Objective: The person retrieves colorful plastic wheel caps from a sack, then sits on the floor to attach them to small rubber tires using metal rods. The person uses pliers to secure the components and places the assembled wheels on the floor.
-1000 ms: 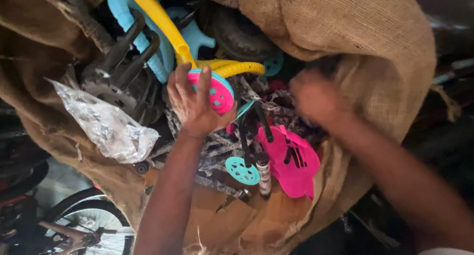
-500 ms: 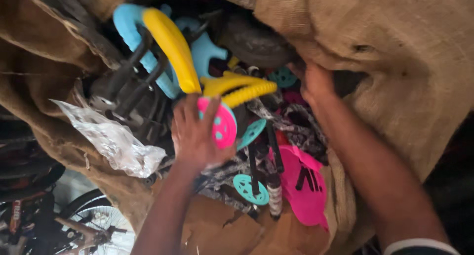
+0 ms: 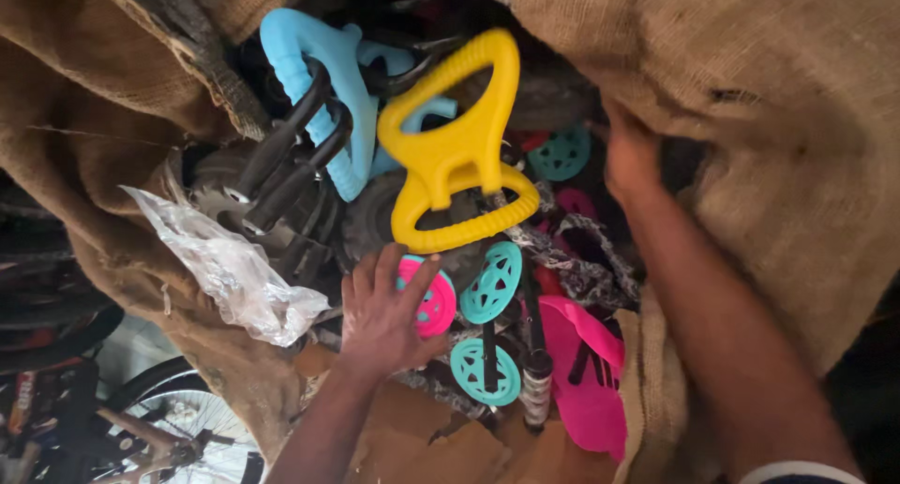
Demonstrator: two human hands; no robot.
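Inside the open mouth of a big burlap sack point(image 3: 778, 165), a jumble of plastic toy-vehicle parts is lying heaped, and both of the person's hands are working down among them. Left hand point(image 3: 384, 315) is resting flat on a pink wheel point(image 3: 429, 301), fingers point(image 3: 389, 268) spread well apart and pressing rather than gripping, seemingly to steady the pile. Just beside that wheel, two teal wheels point(image 3: 492, 282) are sitting, one above the other, with a pink seat piece point(image 3: 586, 381) lying further to the side. Right hand point(image 3: 630, 161) is reaching deep along the sack's wall, apparently holding the burlap back to keep the opening wide; its fingers are hidden in the shadow, so I cannot tell how they are set. Above, a yellow handle frame point(image 3: 459, 151) is leaning on a light blue frame point(image 3: 319, 81), and a crumpled clear plastic bag point(image 3: 230, 268) is spilling over the sack's near edge
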